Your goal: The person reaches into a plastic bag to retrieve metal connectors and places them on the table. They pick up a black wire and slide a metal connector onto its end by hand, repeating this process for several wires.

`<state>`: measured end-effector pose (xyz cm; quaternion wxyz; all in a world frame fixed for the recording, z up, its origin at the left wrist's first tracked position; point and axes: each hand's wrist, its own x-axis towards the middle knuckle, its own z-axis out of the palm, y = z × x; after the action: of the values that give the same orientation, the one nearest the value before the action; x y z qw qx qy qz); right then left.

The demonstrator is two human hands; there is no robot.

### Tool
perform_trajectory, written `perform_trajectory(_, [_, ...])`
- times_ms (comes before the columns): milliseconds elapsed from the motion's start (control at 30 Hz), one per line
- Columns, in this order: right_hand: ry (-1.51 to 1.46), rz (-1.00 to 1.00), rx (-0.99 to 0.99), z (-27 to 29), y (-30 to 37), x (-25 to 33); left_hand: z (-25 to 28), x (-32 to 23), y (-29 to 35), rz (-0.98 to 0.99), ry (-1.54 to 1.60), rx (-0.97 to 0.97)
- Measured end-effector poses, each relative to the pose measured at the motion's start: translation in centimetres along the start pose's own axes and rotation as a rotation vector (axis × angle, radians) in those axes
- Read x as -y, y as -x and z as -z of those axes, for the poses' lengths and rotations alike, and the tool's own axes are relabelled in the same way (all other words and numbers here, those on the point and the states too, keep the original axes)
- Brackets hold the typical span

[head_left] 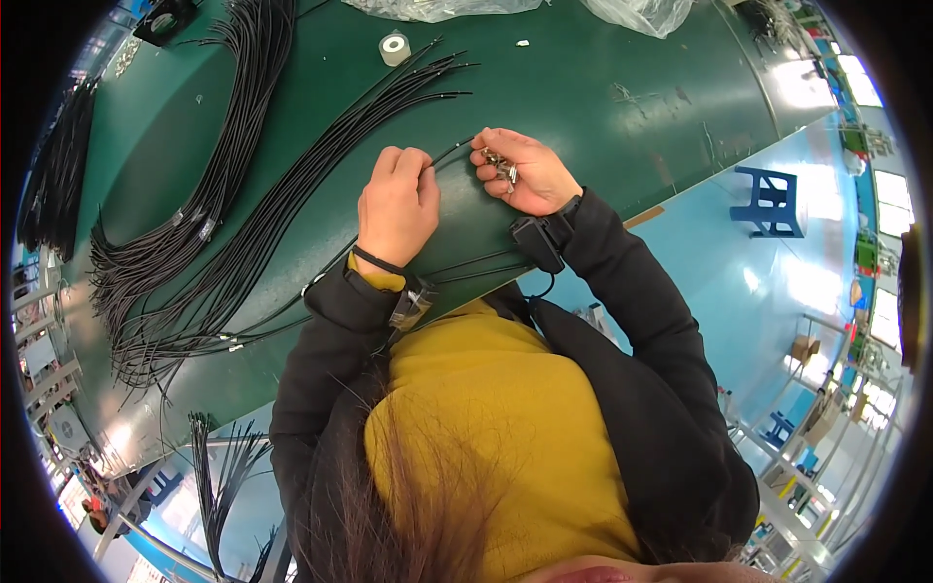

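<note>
My left hand [398,206] is closed round a thin black cable [451,151] above the green table [593,107]. The thumb and fingertips of my right hand [530,175] pinch the cable's end. Several small shiny metal parts [502,169] lie in the curled fingers and palm of that same hand; their exact kind is too small to tell. To the left of my hands, a loose bundle of black cables [301,189] lies along the table, its ends fanned out at the far side.
Farther left lies a thicker, curved bundle of black cables [243,107], with another dark bundle [58,165] at the table's left edge. A white tape roll [395,49] and clear plastic bags [637,12] sit at the far side. Beyond the right edge, a blue stool [768,202] stands on the floor.
</note>
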<state>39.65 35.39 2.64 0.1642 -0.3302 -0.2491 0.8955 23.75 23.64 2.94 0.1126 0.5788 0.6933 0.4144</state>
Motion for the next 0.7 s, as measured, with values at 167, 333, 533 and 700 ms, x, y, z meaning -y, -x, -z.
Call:
perform_trajectory(167, [0.049,0.052,-0.003,-0.2,0.1,-0.1,0.1,0.3,0.1,0.007,-0.012,0.006])
perform_trajectory(333, [0.03,0.056,0.119,1.0,-0.3,-0.5,0.3,0.1,0.6,0.013,-0.017,0.014])
perform_trajectory(533, [0.111,0.068,0.003,0.4,-0.6,-0.2,0.2,0.2,0.2,0.001,-0.026,0.016])
perform_trajectory(700, [-0.013,0.099,0.044,0.6,-1.1,-0.5,0.1,0.1,0.3,-0.001,-0.044,0.017])
